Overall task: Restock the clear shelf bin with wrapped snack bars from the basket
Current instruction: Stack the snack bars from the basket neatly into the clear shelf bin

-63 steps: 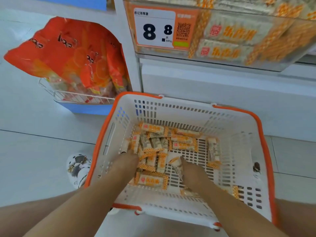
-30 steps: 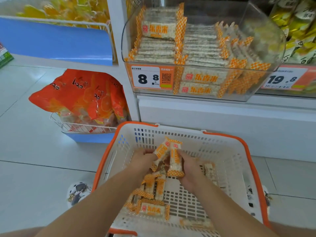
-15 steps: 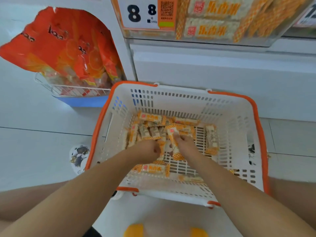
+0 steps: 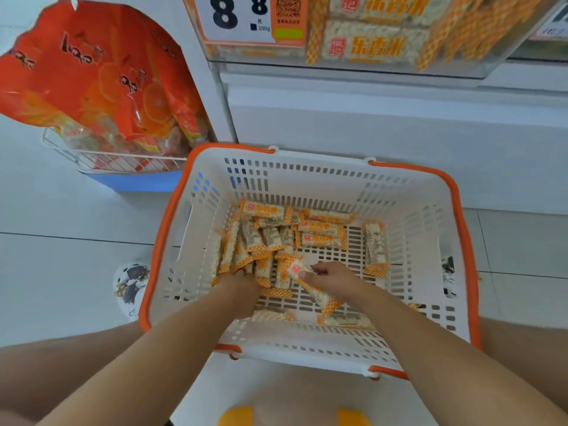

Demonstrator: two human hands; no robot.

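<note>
**Q:** What do you have closest to you?

**A:** My two bare forearms, reaching down into the white slotted plastic basket with the orange rim [image 4: 159, 241]. My right hand [image 4: 332, 279] is pinched shut on one wrapped snack bar with orange checked ends [image 4: 310, 285]; the thumb lies on top of the wrapper, and the bar slants back toward my wrist, lifted a little off the basket floor.

**Q:** And the left?

**A:** My left hand [image 4: 241, 287] is palm down, with its fingers buried in the near edge of the loose heap of wrapped snack bars [image 4: 270, 238]. I cannot tell whether those fingers have closed on anything. The two hands are near each other but apart.

**Q:** What lies beyond the hands?

**A:** The heap spreads ahead of the left hand toward the far wall. A single bar [image 4: 373, 247] lies alone beyond the right hand. Two more bars [image 4: 347, 321] lie behind the hands by the near wall.

**Q:** Farther out?

**A:** Past the basket, above it, is the clear plastic shelf bin [image 4: 461, 69], holding stacked bars of the same kind, with a white and orange price tag [image 4: 246, 20] on its front. Far off to the left of my left hand, orange printed snack bags [image 4: 98, 78] stand in a white wire rack [image 4: 123, 162].
</note>
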